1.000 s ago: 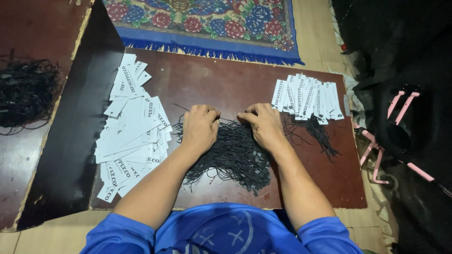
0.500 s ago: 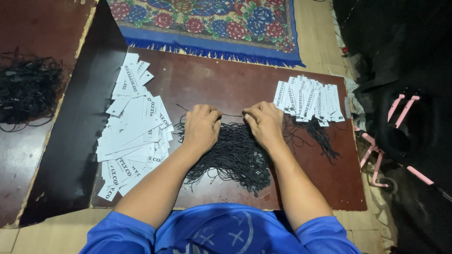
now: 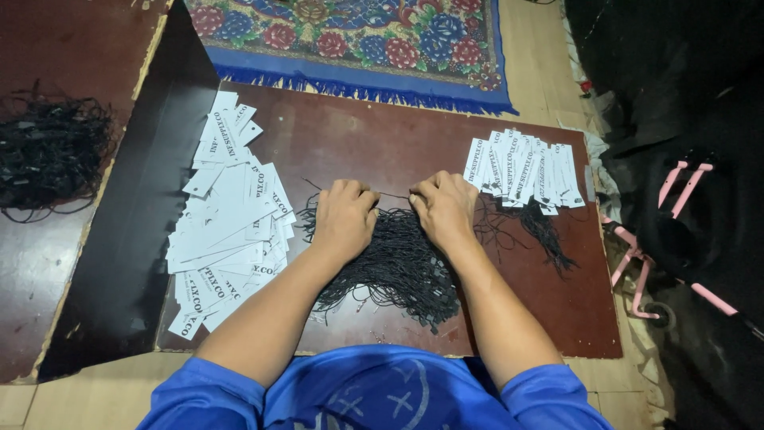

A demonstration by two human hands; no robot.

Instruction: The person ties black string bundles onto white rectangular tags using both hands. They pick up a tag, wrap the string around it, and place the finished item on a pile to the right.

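A loose heap of thin black strings (image 3: pixel 398 259) lies on a dark brown board (image 3: pixel 374 139) in front of me. My left hand (image 3: pixel 344 216) and my right hand (image 3: pixel 443 209) rest on the far edge of the heap, fingers curled, pinching one black string stretched between them. A spread pile of white paper tags (image 3: pixel 231 231) lies to the left of my left hand. A neater row of white tags with strings (image 3: pixel 521 169) lies to the right of my right hand, black strings trailing from it.
A second tangle of black strings (image 3: pixel 48 151) sits on the dark surface at far left. A patterned floral rug with blue fringe (image 3: pixel 358 44) lies beyond the board. Dark cloth and a pink metal frame (image 3: pixel 676 231) stand at the right.
Both hands have stayed on the string heap, the fingers shifting slightly closer together; a short length of string now shows taut between them.
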